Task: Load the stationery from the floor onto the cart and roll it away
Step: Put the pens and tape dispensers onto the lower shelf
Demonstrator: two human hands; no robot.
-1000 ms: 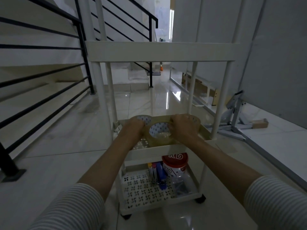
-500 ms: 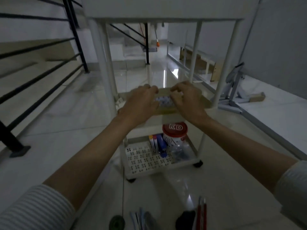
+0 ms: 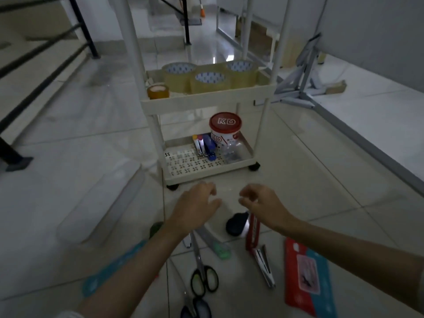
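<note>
A white tiered cart (image 3: 207, 102) stands on the tiled floor ahead. Its middle tray holds three big clear tape rolls (image 3: 210, 81) and a small brown tape roll (image 3: 158, 91). The bottom tray carries a red-lidded tub (image 3: 224, 130), a blue stapler (image 3: 210, 148) and a clear bag. My left hand (image 3: 195, 208) and my right hand (image 3: 261, 204) hover empty, fingers loosely curled, over stationery on the floor: scissors (image 3: 203, 271), a black object (image 3: 236, 223), a red stapler (image 3: 252, 230), a metal stapler (image 3: 265, 265), a red-and-blue packet (image 3: 307, 278) and a teal ruler (image 3: 107, 269).
A clear plastic box (image 3: 101, 205) lies on the floor to the left. A black stair railing (image 3: 41, 53) runs along the left side. A grey metal frame (image 3: 298, 83) and a white partition stand to the right of the cart.
Both hands have let go of the tape rolls on the middle tray and pulled back down toward the floor items. The view has tilted downward, showing the stationery on the floor.
</note>
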